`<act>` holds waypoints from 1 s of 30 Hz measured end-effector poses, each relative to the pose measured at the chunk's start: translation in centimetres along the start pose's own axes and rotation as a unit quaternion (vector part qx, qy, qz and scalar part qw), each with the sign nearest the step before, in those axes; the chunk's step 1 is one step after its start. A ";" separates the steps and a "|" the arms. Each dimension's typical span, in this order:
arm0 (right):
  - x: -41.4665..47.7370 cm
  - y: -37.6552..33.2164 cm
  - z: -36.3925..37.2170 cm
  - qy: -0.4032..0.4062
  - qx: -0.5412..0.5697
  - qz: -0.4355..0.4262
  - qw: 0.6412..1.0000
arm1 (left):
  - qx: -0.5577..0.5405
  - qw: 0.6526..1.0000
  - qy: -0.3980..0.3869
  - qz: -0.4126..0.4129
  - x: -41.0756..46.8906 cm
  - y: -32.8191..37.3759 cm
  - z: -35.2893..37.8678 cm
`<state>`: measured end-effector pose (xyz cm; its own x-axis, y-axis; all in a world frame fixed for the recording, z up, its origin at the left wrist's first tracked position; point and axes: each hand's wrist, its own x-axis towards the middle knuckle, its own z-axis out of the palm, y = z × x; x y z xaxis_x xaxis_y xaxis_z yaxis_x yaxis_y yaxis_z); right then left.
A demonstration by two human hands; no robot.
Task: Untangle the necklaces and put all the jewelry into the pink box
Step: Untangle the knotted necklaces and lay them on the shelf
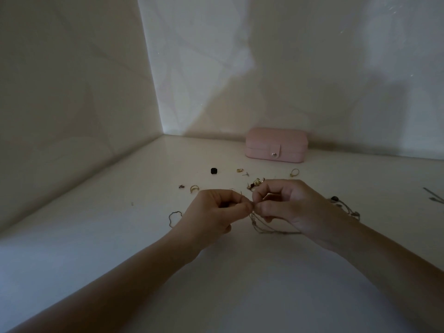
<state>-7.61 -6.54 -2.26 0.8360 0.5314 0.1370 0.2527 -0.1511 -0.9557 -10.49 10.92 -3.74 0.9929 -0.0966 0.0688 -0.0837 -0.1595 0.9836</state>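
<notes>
Pink box (pixel 276 145) sits closed at the back of the table (pixel 120 224) with its snap tab (pixel 274 154) fastened, so by the look of it nothing is inside yet. You're in the untangling stage. Your left hand (pixel 216 210) and right hand (pixel 286 205) meet tip to tip just above the table, each pinching a strand of the tangled necklaces (pixel 264 227) right at the knot. Both sets of fingers (pixel 245 207) are curled tight on the chain, thumb against forefinger. The rest of the tangle drapes under your right hand and trails off right, where dark beads (pixel 334 199) show past your wrist.

So the knot isn't free, every loose piece is out on the table, and the box is yet to be opened.

Count with me:
- one box
- one thin chain loop (pixel 173 218) left of your left wrist
- one small black block (pixel 213 170)
- a gold ring (pixel 294 172) near the box
- a second gold ring (pixel 194 188) on the left, with one small dark piece (pixel 181 186) beside it
- one gold earring (pixel 239 170) and one stud (pixel 245 174) close together
- a little gold cluster (pixel 255 183) just behind your right knuckles

How many necklaces are wound together, perhaps two or three, the dim light won't let me say.
</notes>
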 end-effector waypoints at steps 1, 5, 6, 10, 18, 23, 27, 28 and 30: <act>0.0 0.0 0.1 -0.003 0.001 -0.001 1.000 | 0.006 1.000 -0.001 0.003 0.1 -0.1 0.1; 0.1 0.3 0.3 0.020 -0.065 -0.037 0.997 | 0.087 0.995 0.029 0.047 0.1 -0.2 0.4; 0.1 0.4 0.4 0.040 -0.117 -0.066 0.990 | 0.117 0.990 0.039 0.064 0.1 -0.2 0.5; -0.1 0.4 0.9 0.082 -0.203 -0.162 0.962 | 0.108 0.989 0.089 0.043 0.3 -0.5 0.5; 0.2 0.3 0.3 0.099 -0.074 -0.138 0.983 | -0.035 0.999 0.018 -0.011 0.0 0.4 0.1; 0.3 0.1 0.2 0.085 -0.026 -0.129 0.988 | -0.059 0.998 0.005 -0.010 -0.1 0.4 0.2; 0.3 0.0 0.0 0.081 -0.021 -0.136 0.987 | -0.056 0.998 -0.003 0.004 -0.2 0.7 0.1; 0.2 0.0 0.0 0.083 -0.027 -0.137 0.987 | -0.050 0.999 -0.006 0.009 -0.2 0.7 0.1; 0.2 0.1 -0.1 0.087 -0.047 -0.138 0.985 | -0.035 0.999 0.005 0.020 -0.3 0.8 0.1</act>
<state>-7.43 -6.54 -2.27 0.7982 0.4125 0.4391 0.5194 -0.1020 -0.8484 -10.91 10.70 -2.99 0.9897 -0.0921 0.1092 -0.1172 -0.0858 0.9894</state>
